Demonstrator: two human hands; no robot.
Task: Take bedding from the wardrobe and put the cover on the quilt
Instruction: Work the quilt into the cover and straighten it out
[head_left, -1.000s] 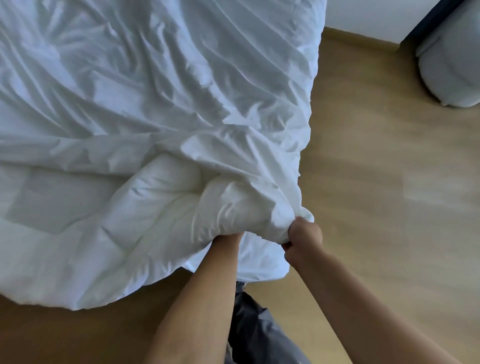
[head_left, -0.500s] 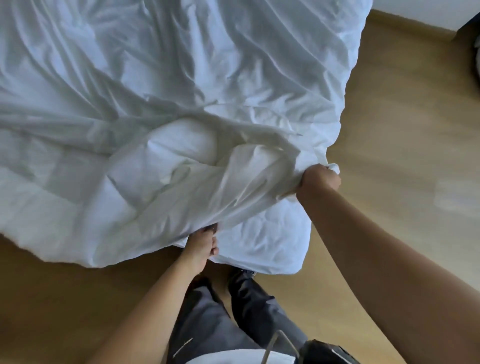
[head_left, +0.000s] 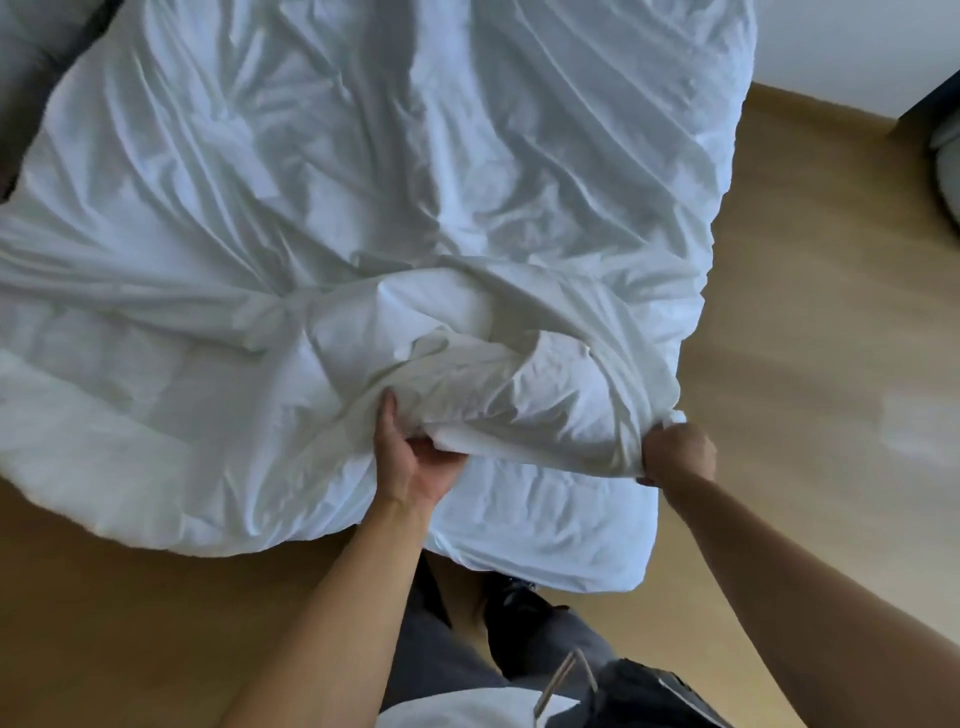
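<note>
Nearest you, below both hands, your dark trousers and a dark shoe stand on the wooden floor, with the shoe tucked just under the near corner of the bed. A thin tan strap hangs at your waist, well short of the fingers

Your left hand grips the near edge of the white cover, thumb on top and fingers curled up beneath a thick fold. Your right hand is a tight fist clamped on the cover's corner at the bed's side edge, with bare floor just beyond its knuckles. Between the two grips the cloth is bunched into a rumpled ridge that hides whatever lies inside, so you cannot tell whether quilt is pinched there too

Left of your left fingers the puffy quilt lies uncovered and spills over the bed's foot toward the floor. Past the fingers the cover spreads wrinkled over the whole bed. Far right of your right fingers are a white wall, a dark cabinet edge and a grey rounded object; far left is a grey padded shape
</note>
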